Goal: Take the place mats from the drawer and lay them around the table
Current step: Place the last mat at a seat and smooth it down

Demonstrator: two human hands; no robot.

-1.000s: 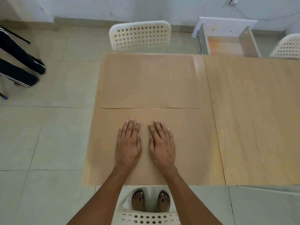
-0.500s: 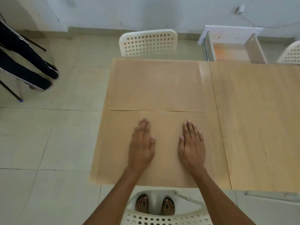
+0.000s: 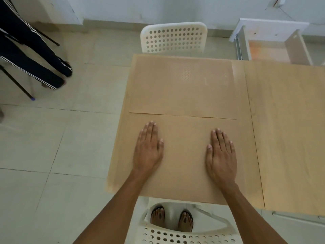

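Note:
Two tan place mats lie on the left part of the light wooden table (image 3: 284,131). The near mat (image 3: 182,155) is under both my palms. My left hand (image 3: 148,148) presses flat on its left side, fingers together. My right hand (image 3: 220,154) lies flat on its right side. Neither hand grips anything. The far mat (image 3: 181,85) lies beyond, its near edge meeting the near mat. The open drawer (image 3: 270,50) stands past the table's far edge at the upper right, with an orange-brown bottom showing.
A white perforated chair (image 3: 174,36) stands at the table's far side, and another white chair (image 3: 184,233) is under me at the near side with my bare feet on the floor. A person's dark trouser legs (image 3: 29,50) stand on the tiled floor at the upper left.
My hands have slid apart across the near mat, the left going left and the right going right. The view has shifted so the table sits further right.

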